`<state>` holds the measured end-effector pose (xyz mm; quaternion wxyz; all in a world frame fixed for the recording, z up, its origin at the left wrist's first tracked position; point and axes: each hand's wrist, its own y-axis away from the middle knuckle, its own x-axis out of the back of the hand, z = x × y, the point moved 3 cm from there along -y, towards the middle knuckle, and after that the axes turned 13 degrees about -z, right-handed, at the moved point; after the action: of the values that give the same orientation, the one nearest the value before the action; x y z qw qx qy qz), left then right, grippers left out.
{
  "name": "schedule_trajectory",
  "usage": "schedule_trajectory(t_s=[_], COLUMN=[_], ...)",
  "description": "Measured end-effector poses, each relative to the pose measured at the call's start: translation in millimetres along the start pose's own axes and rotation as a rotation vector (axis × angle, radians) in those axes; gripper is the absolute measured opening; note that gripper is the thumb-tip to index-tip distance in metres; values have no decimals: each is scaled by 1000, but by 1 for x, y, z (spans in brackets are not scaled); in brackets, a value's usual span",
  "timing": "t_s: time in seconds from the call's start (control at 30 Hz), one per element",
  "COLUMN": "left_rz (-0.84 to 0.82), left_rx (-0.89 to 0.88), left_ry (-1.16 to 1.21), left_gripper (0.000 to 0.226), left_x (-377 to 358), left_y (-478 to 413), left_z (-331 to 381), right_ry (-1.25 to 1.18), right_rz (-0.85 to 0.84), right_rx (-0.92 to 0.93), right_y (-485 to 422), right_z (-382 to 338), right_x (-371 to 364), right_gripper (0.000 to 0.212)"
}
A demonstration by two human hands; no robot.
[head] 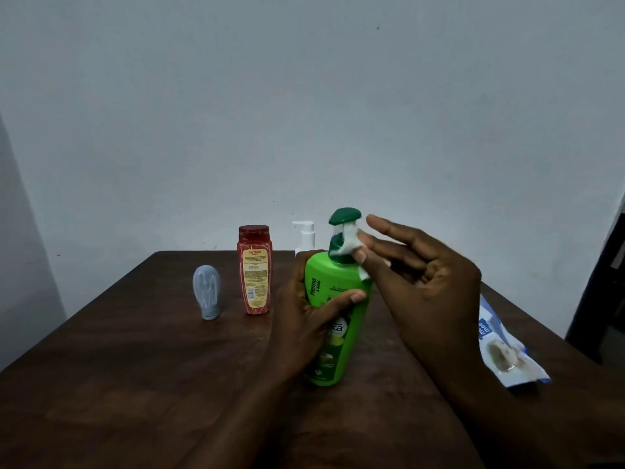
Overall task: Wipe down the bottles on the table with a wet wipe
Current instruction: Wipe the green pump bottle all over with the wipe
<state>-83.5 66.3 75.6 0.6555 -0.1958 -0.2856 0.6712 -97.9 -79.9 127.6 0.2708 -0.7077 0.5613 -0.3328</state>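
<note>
A tall green pump bottle (333, 336) with a dark green pump head stands on the dark wooden table (142, 367) near the middle. My left hand (304, 319) grips its body, thumb across the front label. My right hand (416, 265) pinches a white wet wipe (348, 245) against the neck just under the pump head, its other fingers spread out. A red bottle (254, 269) stands upright behind and to the left. A small grey bottle (207, 292) stands left of that. A white pump bottle (304, 235) is partly hidden behind the green one.
A blue and white wet wipe pack (507, 346) lies flat near the table's right edge. A plain pale wall rises just behind the table's far edge. Something dark stands at the far right beyond the table.
</note>
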Motion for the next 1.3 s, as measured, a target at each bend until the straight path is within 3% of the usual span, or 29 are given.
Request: schedule_trajectory(t_s=[0.1,0.2,0.3,0.43,0.63,0.73,0.87,0.97,1.1,1.23,1.3], left_rz=[26,19,3,14,-8,-33,-62,-46,-18,40,84], left_rx=[-40,-77,-93,-140,-145,-151,-163,-141,-110,-15,48], left_ry=[-53,-127,-144,-199,-232,-259,-263,-223,-196,-104,4], left_gripper=[49,47,49,54,57,59,58,51,49,43,40], left_x=[1,3,6,9,10,9,10,11,12,9,8], left_y=[1,1,1,1,-1,-1,1,1,-2,-5,-8], left_z=[0,3,3,5,5,5,7,5,3,0,-2], right_ry=[-2,-229,-241,49,454,270,-262,-613,-782,-968,-918], right_rz=[-15,110,177,-25,-363,-428,-328,-232,-193,28,116], right_rx=[42,-30,-23,84,377,292,-84,-284,-352,-407,-420], right_y=[10,3,-7,-19,-27,-31,-42,-41,-27,-21,-18], right_z=[-2,0,-9,-26,-35,-32,-9,7,10,20,27], right_x=[-2,12,28,22,12,12,14,14,10,10,12], right_gripper=[35,37,33,17,22,22,17,26,32,32,34])
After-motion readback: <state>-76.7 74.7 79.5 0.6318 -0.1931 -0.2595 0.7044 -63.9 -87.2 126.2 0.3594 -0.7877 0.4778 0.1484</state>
